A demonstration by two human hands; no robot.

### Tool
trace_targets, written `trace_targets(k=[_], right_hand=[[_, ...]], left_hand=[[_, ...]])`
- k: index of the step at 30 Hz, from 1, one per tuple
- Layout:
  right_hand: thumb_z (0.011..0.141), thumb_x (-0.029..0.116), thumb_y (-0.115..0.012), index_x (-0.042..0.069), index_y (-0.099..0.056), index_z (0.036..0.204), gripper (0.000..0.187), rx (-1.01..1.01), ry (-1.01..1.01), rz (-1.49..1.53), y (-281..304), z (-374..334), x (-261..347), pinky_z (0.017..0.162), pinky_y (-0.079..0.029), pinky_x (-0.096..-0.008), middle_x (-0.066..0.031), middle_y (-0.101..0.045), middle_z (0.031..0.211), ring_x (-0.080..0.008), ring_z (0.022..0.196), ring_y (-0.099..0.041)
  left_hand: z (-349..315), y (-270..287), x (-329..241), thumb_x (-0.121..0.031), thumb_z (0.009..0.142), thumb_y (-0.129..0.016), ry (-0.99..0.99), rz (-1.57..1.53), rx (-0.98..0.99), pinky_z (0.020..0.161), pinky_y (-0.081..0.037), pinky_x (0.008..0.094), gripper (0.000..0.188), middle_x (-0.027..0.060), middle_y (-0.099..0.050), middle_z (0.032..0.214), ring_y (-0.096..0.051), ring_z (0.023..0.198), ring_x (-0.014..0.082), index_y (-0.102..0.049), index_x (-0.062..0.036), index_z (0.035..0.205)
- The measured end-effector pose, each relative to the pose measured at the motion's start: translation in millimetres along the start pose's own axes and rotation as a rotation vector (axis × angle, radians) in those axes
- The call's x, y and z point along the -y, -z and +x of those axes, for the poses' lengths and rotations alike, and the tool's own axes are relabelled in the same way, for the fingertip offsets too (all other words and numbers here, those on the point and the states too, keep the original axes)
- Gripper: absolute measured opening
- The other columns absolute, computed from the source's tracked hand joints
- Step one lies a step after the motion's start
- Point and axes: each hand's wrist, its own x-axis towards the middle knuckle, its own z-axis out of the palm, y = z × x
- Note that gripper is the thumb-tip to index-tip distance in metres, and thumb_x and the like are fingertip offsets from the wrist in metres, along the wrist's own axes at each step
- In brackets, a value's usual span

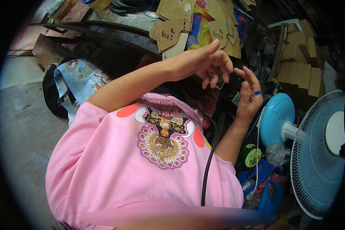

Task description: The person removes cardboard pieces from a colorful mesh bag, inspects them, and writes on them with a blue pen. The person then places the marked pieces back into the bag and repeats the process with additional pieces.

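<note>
My left hand (209, 65) is raised in front of my chest, its thumb stretched out and its fingers loosely bent and apart. Nothing shows in its grip. A thin pale piece (220, 87) appears just below those fingertips; I cannot make out what it is. Close by on the right, my right hand (250, 94) is held up with its fingers bent and spaced from the thumb. At its fingers sits a small blue piece (257, 92), whether worn or held I cannot tell. The two hands nearly meet at the fingertips. Beyond them lie brown cardboard pattern pieces (170, 34).
The cardboard rests on a worktable (136, 21), over multicoloured woven material (199, 27). A standing fan (318, 153) with a blue base (278, 119) is close on my right. Cardboard boxes (299, 65) are stacked behind it. A black cable (209, 165) runs down my pink shirt (142, 180).
</note>
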Motion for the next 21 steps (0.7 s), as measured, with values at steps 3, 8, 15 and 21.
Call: trace_targets(k=[3,8,15,21], right_hand=[[0.093,0.029,-0.067,0.0,-0.066,0.115,0.036,0.075,0.044,-0.208,-10.3,-2.3,-1.4,0.075,-0.049,-0.0253,-0.0097,-0.069,0.1,-0.0109,0.083,-0.061],[0.097,0.015,-0.058,-0.001,-0.061,0.087,0.019,0.027,0.051,-0.368,-15.3,-1.1,-2.6,0.06,-0.047,-0.0284,-0.0065,-0.06,0.074,-0.0124,0.067,-0.059],[0.091,0.015,-0.065,0.0,-0.06,0.085,0.017,0.211,0.161,-0.43,-21.7,4.9,0.9,0.056,-0.044,-0.0348,-0.0144,-0.057,0.074,-0.033,0.063,-0.058],[0.088,0.004,-0.066,0.002,-0.049,0.069,0.025,0.056,0.228,-0.484,-21.3,2.4,3.2,0.047,-0.034,-0.0353,-0.0111,-0.043,0.06,-0.026,0.051,-0.047]], left_hand=[[-0.2,0.9,0.0,-0.073,0.095,-0.015,0.002,-0.046,0.052,0.062,-0.048,0.025,0.081,0.0086,-0.064,0.096,-0.061,0.076,0.0134,-0.053,-0.0067,0.122],[-4.3,3.1,0.6,-0.068,0.098,-0.019,0.064,-0.077,0.084,0.064,-0.049,0.027,0.074,0.0082,-0.063,0.086,-0.06,0.072,0.0152,-0.054,-0.0067,0.123],[-10.1,6.0,4.4,-0.062,0.1,-0.027,0.107,0.058,0.119,0.059,-0.044,0.0234,0.066,0.0099,-0.064,0.085,-0.054,0.062,0.012,-0.047,-0.0057,0.129],[-26.2,10.4,-4.8,-0.044,0.098,-0.052,0.096,0.222,0.102,0.059,-0.044,0.0227,0.06,0.0046,-0.06,0.085,-0.053,0.065,0.0091,-0.036,-0.0102,0.146]])
